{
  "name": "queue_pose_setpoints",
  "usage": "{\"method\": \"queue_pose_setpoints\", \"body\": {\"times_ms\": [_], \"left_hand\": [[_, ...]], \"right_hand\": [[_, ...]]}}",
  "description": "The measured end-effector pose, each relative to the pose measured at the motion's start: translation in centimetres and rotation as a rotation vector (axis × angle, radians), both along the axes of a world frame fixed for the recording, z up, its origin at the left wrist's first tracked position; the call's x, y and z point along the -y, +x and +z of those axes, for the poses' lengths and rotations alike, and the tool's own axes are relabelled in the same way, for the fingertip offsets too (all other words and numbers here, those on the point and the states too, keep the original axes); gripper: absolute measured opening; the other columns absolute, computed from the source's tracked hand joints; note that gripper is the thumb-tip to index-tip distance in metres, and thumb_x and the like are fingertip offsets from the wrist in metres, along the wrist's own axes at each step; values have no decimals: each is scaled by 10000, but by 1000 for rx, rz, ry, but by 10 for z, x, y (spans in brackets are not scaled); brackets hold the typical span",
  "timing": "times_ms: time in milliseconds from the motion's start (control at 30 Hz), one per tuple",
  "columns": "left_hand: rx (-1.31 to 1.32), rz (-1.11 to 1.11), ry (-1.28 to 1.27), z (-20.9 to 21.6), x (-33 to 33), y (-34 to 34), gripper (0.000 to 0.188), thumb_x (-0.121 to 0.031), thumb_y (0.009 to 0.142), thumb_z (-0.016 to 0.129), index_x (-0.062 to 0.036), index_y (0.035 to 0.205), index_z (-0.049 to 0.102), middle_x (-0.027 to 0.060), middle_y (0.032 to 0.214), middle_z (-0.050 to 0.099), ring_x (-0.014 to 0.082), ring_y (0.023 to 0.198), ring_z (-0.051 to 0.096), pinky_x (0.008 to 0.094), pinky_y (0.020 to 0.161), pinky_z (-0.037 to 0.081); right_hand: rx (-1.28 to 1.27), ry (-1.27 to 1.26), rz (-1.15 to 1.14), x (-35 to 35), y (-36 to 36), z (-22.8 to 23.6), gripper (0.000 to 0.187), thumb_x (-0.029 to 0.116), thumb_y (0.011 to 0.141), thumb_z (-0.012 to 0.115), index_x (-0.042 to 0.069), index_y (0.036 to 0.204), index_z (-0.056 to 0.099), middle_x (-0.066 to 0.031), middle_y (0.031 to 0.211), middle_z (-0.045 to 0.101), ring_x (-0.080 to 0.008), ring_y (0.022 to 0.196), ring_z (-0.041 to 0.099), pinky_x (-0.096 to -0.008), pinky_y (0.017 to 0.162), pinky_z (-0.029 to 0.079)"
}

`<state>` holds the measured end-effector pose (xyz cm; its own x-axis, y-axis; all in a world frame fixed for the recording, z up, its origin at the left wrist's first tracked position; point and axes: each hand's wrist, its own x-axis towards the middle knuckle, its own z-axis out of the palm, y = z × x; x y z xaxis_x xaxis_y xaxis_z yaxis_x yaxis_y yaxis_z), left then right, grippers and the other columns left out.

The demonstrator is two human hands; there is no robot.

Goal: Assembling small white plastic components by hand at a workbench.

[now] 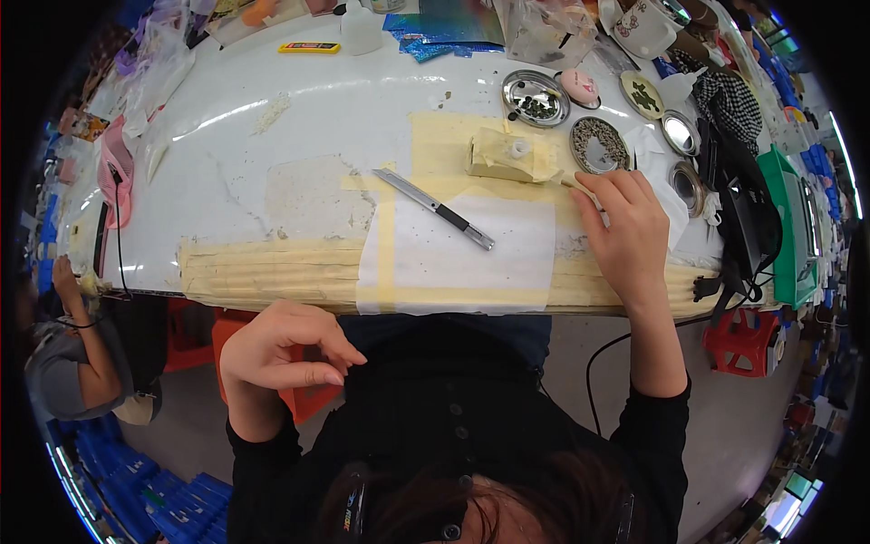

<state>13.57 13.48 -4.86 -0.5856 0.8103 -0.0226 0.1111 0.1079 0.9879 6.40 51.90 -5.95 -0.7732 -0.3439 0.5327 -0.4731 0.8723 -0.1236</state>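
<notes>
My right hand [623,227] rests palm down on the white table [317,109], its fingertips at the right edge of a white sheet [471,245] taped down with yellowish masking tape. A utility knife [433,207] lies diagonally across the sheet's top left. Just beyond the fingers sits a lump wrapped in masking tape [507,156] with a small white cap on it. My left hand [283,349] hangs below the table edge, in front of my black top, fingers loosely curled with nothing in them.
Round metal dishes of small dark and grey bits [536,98] [599,145] stand behind the wrapped lump. A yellow cutter [310,47] and white bottle [361,29] lie far back. Black bags and a green case [787,227] crowd the right. Another person [77,354] sits at left.
</notes>
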Motion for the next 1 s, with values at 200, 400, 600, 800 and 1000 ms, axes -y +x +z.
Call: {"method": "queue_pose_setpoints", "body": {"times_ms": [200, 400, 600, 800, 1000], "left_hand": [[-100, 79, 59, -7, -20, -5, 303, -94, 821, 761, 24, 1090, 686, 129, 900, 704, 205, 791, 680, 293, 693, 516], [-119, 111, 111, -6, -22, -9, 319, -110, 816, 765, 26, 1094, 685, 134, 895, 705, 223, 802, 679, 306, 712, 511], [-116, 185, 143, -3, -16, -10, 310, -118, 792, 771, 32, 1053, 697, 138, 875, 707, 223, 793, 682, 307, 711, 505], [-108, 230, 210, -5, -28, -18, 262, -106, 789, 753, 32, 1008, 707, 141, 854, 707, 221, 774, 679, 306, 700, 502], [-36, 417, 355, -23, -30, -28, 162, -46, 863, 666, 55, 989, 683, 118, 853, 680, 176, 780, 643, 284, 724, 490]], "right_hand": [[23, 52, 34, 4, -8, -9, 70, 71, 801, 699, 44, 862, 678, -65, 798, 609, -250, 753, 583, -365, 663, 481], [9, 201, 47, 3, -10, -2, 90, 50, 817, 670, 21, 852, 593, -87, 789, 567, -270, 767, 568, -373, 666, 468], [118, 154, -47, -16, 9, 21, 34, 21, 838, 601, 19, 854, 571, -91, 793, 576, -263, 760, 556, -370, 672, 468], [183, -264, 83, -10, 14, 39, 136, -71, 846, 633, -22, 973, 646, -94, 843, 629, -190, 696, 585, -285, 658, 470], [80, -270, 207, 11, -11, 57, 86, 11, 834, 680, 8, 918, 661, -80, 808, 612, -228, 698, 595, -312, 615, 479]]}}
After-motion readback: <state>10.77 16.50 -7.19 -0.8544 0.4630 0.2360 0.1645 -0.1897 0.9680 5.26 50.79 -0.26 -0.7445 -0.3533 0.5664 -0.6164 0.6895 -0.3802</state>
